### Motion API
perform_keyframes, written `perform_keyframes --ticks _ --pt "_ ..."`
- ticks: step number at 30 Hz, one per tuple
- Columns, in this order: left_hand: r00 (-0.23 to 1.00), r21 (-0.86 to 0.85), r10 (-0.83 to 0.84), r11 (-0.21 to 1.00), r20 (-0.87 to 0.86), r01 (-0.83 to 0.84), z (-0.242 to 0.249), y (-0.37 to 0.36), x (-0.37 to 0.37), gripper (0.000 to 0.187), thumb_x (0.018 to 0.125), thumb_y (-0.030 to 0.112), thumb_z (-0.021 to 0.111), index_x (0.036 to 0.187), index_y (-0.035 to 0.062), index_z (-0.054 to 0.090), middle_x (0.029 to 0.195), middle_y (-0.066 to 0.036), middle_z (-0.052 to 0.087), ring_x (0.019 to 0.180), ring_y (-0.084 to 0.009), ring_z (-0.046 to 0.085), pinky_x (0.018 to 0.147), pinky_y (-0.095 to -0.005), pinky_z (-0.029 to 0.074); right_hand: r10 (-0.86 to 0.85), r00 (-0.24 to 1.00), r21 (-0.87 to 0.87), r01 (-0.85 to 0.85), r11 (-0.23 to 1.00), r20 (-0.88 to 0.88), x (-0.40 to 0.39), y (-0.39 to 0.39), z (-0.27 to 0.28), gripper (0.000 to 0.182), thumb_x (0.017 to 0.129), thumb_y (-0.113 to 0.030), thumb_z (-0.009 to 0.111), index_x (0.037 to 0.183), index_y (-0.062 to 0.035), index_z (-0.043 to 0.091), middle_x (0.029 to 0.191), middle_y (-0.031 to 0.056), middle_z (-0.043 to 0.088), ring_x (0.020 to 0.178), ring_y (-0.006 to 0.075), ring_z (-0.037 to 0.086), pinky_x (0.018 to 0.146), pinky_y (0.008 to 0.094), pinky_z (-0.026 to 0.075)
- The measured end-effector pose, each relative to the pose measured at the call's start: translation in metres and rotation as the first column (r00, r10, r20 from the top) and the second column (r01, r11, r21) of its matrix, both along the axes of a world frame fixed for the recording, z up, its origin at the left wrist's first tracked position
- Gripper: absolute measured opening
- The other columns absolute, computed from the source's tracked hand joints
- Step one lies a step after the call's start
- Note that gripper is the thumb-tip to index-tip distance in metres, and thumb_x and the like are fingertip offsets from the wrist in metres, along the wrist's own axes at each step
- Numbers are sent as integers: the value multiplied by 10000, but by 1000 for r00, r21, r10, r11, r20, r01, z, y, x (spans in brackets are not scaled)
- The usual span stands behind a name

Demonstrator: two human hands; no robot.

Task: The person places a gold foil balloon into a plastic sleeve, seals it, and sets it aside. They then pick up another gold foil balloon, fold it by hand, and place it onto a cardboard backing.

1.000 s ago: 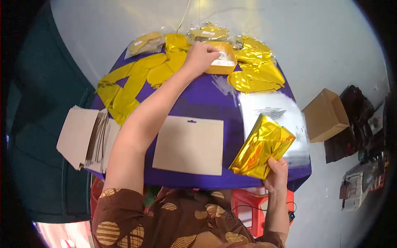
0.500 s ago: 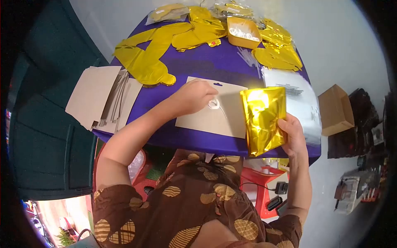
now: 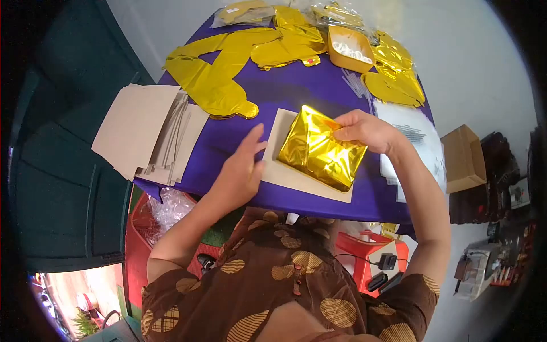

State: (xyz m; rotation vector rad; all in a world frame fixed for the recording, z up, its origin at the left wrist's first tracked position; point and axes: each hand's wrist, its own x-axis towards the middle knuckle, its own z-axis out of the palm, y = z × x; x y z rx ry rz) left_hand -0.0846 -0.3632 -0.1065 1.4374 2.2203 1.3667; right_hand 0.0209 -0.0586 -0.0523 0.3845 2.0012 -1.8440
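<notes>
A folded gold foil packet [image 3: 322, 149] lies over the beige card [image 3: 279, 174] and covers most of it. My right hand [image 3: 367, 131] pinches the packet's upper right edge between thumb and fingers. Just left of the card, my left hand [image 3: 242, 168] is raised with its fingers apart and nothing in it. The white ring seen on the card before is hidden now.
Flat gold foil shapes [image 3: 228, 94] spread over the purple table [image 3: 279, 85] at the back. A yellow bin of white rings [image 3: 347, 62] stands there. Beige cards [image 3: 134, 128] are stacked left; clear plastic bags [image 3: 404, 122] and a cardboard box [image 3: 464, 159] are right.
My right hand has brought the foil packet left and tilted it over the card. My left hand has come off the card's white ring, moved down and left, and opened.
</notes>
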Motion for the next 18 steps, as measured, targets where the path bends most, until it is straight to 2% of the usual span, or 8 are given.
perform_keyframes --ticks 1,4,7,8,11,14,17,18 --pt "992 46 28 998 127 -34 1 -2 -2 593 849 3 608 1381 -50 353 1404 -259 435 1328 -391 422 1120 -427 328 37 999 55 -37 998 -1 -6 2 -1 206 901 -98 630 1058 22 689 856 5 698 714 56 620 648 214 492" --pt "981 23 82 997 -177 -80 20 0 -6 607 837 27 632 1375 -43 359 1418 -276 408 1334 -404 412 1119 -437 323 94 996 171 -93 981 0 -20 -11 4 163 892 -80 622 989 21 705 799 -1 678 690 66 605 622 220 480" --pt "924 -24 -49 999 -379 43 41 21 4 627 818 59 660 1365 -46 371 1437 -304 358 1340 -430 387 1125 -450 311 189 981 430 -187 883 38 -31 -11 2 143 878 -56 608 954 22 701 774 1 664 683 69 600 619 226 479" --pt "917 -67 -147 989 -370 131 43 30 4 772 782 196 745 1386 -70 344 1465 -320 307 1377 -461 313 1146 -472 270 193 981 467 -171 868 0 -33 -11 -4 127 860 -41 605 923 35 685 771 9 654 685 80 599 626 246 486" --pt "763 -215 -336 942 -553 258 51 54 2 1018 719 407 795 1425 -105 270 1487 -331 260 1409 -473 237 1165 -495 222 179 977 525 -91 846 -120 -32 -18 -6 152 789 -87 648 852 48 680 716 116 673 678 201 635 653 347 491" --pt "716 -314 -400 913 -572 259 35 77 -6 1205 667 585 773 1456 -119 195 1500 -326 247 1428 -472 190 1174 -515 183 299 938 668 -109 736 -177 -35 -22 -5 188 792 -104 652 903 47 667 826 194 691 764 317 658 722 389 506" --pt "735 -377 -415 897 -536 232 15 85 -9 1216 683 640 736 1463 -111 182 1506 -320 241 1433 -461 188 1181 -519 158 309 922 681 -73 729 -232 -33 -25 -10 206 837 -81 649 996 49 647 841 135 692 766 215 639 745 333 510" --pt "737 -405 -426 887 -526 223 13 86 -9 1221 685 657 725 1464 -110 181 1513 -318 230 1436 -459 182 1186 -513 143 312 920 725 -46 687 -237 -32 -25 -12 221 837 -108 656 1010 28 657 916 160 704 832 284 650 804 357 506"
